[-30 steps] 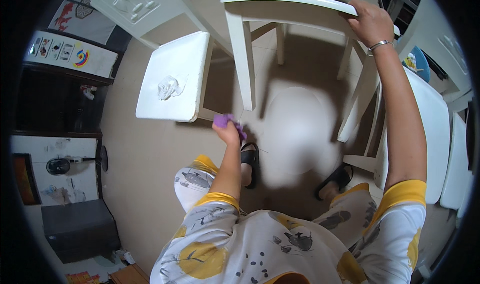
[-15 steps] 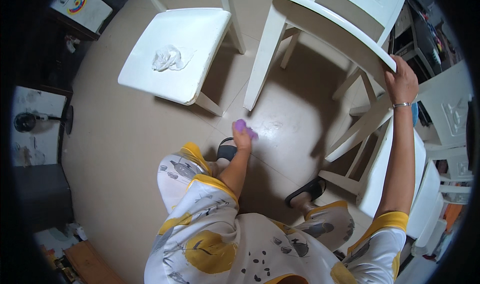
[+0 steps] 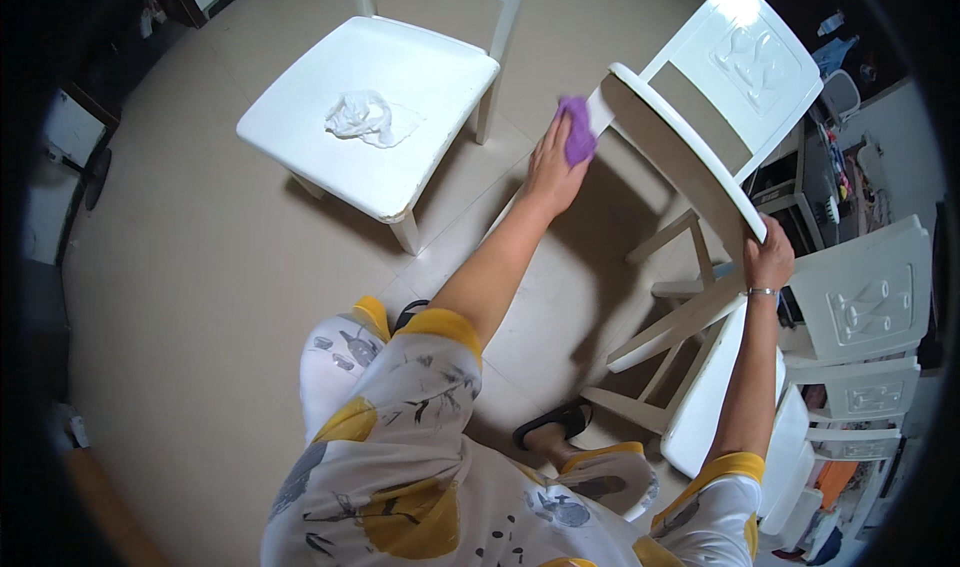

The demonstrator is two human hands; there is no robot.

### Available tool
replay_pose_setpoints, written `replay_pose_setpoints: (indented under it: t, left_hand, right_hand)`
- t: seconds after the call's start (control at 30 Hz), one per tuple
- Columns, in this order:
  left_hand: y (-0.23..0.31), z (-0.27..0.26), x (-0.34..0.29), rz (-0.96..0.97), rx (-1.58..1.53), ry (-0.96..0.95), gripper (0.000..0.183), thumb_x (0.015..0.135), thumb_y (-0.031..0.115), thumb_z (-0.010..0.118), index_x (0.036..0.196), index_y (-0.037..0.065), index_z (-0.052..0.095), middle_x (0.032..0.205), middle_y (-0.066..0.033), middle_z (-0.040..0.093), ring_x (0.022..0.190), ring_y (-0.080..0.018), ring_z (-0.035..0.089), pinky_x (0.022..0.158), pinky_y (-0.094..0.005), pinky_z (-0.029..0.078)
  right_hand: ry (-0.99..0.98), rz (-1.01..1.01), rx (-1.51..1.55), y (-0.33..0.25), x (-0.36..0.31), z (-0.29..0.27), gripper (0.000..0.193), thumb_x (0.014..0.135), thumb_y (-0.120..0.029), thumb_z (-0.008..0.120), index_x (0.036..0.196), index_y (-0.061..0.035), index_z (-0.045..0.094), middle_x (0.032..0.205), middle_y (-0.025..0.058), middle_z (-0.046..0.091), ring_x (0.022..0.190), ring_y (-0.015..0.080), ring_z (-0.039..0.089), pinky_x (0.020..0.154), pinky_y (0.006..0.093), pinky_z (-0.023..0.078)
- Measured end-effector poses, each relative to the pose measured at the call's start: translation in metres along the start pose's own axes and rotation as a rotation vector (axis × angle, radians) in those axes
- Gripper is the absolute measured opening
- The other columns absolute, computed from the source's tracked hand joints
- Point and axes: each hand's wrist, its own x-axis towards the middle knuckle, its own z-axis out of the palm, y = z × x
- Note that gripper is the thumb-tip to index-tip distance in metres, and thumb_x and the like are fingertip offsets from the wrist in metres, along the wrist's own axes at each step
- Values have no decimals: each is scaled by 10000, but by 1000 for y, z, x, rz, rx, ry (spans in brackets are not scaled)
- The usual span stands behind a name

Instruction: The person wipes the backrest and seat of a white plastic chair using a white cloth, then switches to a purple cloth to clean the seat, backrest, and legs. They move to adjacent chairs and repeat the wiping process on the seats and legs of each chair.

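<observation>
A purple cloth (image 3: 578, 132) is in my left hand (image 3: 553, 175), whose fingers are closed on it. The cloth lies against the upper front leg of a tilted white chair (image 3: 690, 137), just below the seat's left corner. At the seat's right corner, my right hand (image 3: 768, 255) grips the edge, with a bracelet at its wrist. The chair leans back, so the underside of its seat shows; its backrest has a raised pattern. My left hand and forearm hide most of the leg under the cloth.
A second white chair (image 3: 310, 132) stands upright at the left, bearing a crumpled white cloth or tissue (image 3: 362, 119). More white chairs (image 3: 860, 297) crowd the right side. My feet in dark slippers (image 3: 555, 424) are on the tiled floor (image 3: 200, 297). A small fan stands far left.
My left hand has risen with the purple cloth from near the floor to the top of the chair's leg. My right hand still grips the seat corner. The view has shifted.
</observation>
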Motion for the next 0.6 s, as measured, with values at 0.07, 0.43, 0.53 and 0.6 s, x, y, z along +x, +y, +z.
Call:
replay_pose_setpoints:
  t: [0.07, 0.43, 0.53, 0.6]
  left_hand:
    - [-26, -14, -44, -195, 1, -45, 661, 901, 389, 541, 1423, 45, 326, 1404, -206, 422, 1274, -386, 414, 1070, -467, 317]
    - [-7, -26, -16, -66, -398, 174, 382, 801, 214, 653, 1125, 20, 596, 1063, -204, 640, 976, -406, 598, 852, -455, 476]
    - [34, -24, 33, -162, -550, 42, 406, 802, 271, 641, 1112, 14, 586, 1022, -206, 644, 933, -401, 607, 823, -458, 483]
    - [36, -13, 35, -111, -462, 213, 420, 803, 263, 638, 1138, 19, 572, 1037, -211, 631, 945, -395, 602, 837, -453, 479]
  right_hand:
    - [-43, 42, -3, -2, -2, 0, 268, 745, -221, 696, 997, -137, 660, 929, 99, 677, 849, 331, 639, 731, 409, 509]
    - [-50, 29, -46, -13, -31, -4, 278, 789, -243, 708, 1038, -133, 654, 926, 108, 682, 828, 336, 641, 705, 402, 501]
    - [-21, 11, -26, -20, -42, -12, 286, 777, -234, 721, 1032, -122, 656, 913, 107, 676, 834, 323, 641, 716, 401, 497]
    - [-29, -6, -3, -24, -41, -10, 289, 778, -223, 720, 1038, -117, 653, 930, 107, 674, 844, 322, 640, 725, 399, 499]
